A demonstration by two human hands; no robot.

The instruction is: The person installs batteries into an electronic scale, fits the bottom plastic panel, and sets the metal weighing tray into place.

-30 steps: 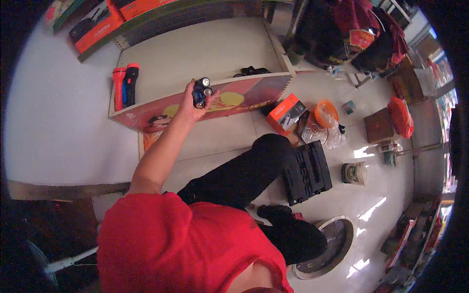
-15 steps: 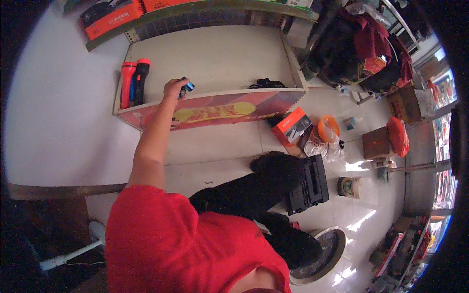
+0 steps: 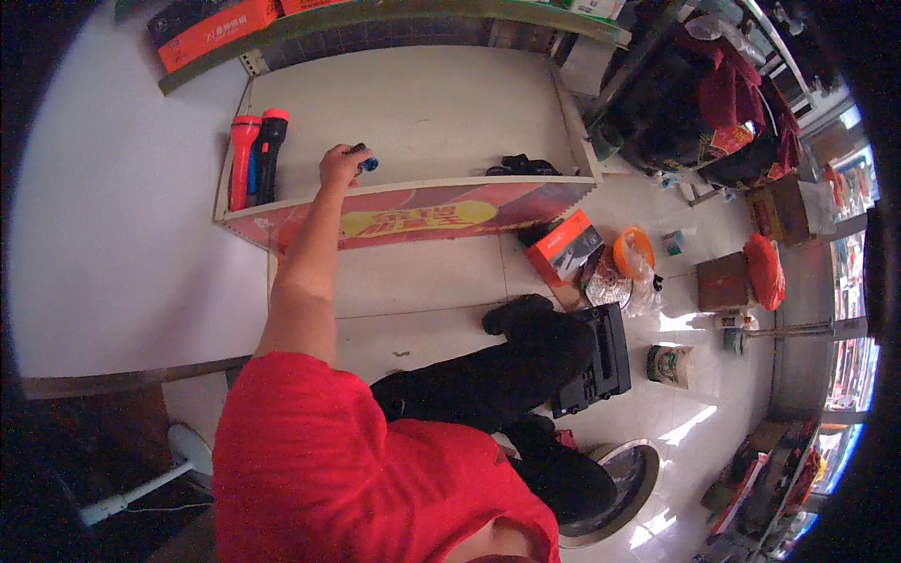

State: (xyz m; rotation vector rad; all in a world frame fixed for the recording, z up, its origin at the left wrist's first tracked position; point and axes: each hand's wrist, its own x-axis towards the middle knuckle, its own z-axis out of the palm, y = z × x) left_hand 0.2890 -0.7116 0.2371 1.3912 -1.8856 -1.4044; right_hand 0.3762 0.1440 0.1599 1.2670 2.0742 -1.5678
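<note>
Head view — left hand [image 3: 340, 166] gripping batteries [image 3: 369, 164], lettered red panel [image 3: 422, 218] nearby.

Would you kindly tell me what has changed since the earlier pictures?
The left hand, still holding dark blue items, moved left and inward from over the front panel to over the shelf; nothing was visibly let go. The red torch and black torch stayed put.

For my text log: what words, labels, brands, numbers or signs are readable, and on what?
Places only; wording isn't copied.
Yellow oval on shelf front panel: large lettering.
Orange box, top left: white lettering.
Orange-and-black box on floor: too blurred to read.
Batteries in left hand: too small to read.
</note>
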